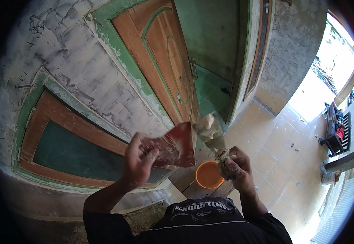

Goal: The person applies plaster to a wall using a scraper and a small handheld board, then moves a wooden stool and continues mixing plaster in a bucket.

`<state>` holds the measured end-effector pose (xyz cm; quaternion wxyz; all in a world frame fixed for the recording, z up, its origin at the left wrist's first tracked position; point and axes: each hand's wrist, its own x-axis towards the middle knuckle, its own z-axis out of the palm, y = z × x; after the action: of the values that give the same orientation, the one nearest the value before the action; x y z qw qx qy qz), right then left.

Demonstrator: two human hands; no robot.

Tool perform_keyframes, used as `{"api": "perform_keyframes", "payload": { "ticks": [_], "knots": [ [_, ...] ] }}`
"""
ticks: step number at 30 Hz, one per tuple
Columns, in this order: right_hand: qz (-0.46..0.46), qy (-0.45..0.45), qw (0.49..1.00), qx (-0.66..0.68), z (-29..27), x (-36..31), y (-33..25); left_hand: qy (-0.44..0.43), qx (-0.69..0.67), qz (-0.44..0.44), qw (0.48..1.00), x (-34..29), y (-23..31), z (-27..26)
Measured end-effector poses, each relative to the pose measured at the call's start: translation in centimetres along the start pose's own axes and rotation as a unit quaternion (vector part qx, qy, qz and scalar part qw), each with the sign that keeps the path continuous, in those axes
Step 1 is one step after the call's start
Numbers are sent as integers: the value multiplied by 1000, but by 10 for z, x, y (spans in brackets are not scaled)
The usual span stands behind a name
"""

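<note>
Left hand [138, 164] and right hand [238, 170] are holding smeared tools.
The left is pinching a flat red sheet [181, 150]; the right, fingers curled, is gripping a broad-bladed greyish scraper [216, 141] carrying pale paste [206, 121] just beside it. An orange round bucket [208, 175] is sitting below, a brown panelled wooden door [130, 34] standing beyond.

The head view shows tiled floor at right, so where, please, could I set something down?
The tiles between the orange tub and the dark bench look mostly bare, bar small scraps. It is crowded around the tub, partly hidden behind the right hand, and at the bench.
</note>
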<state>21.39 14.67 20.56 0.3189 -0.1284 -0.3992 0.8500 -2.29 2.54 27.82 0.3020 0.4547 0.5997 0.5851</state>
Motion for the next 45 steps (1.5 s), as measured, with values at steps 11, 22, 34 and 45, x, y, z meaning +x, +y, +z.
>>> {"api": "perform_keyframes", "payload": {
  "ticks": [11,22,34,45],
  "knots": [
    [-405,141,655,-622,2,15,13,-40,-269,-223,936,18,10,-15],
    [116,-75,985,-100,6,-11,-9,-73,-347,-111,928,36,5,-28],
    [268,-136,924,238,-8,-3,6,-148,-329,-224,905,43,-8,-22],
    [99,25,987,-121,-1,-14,-3,79,-75,65,992,19,10,-7]
  ]
}}
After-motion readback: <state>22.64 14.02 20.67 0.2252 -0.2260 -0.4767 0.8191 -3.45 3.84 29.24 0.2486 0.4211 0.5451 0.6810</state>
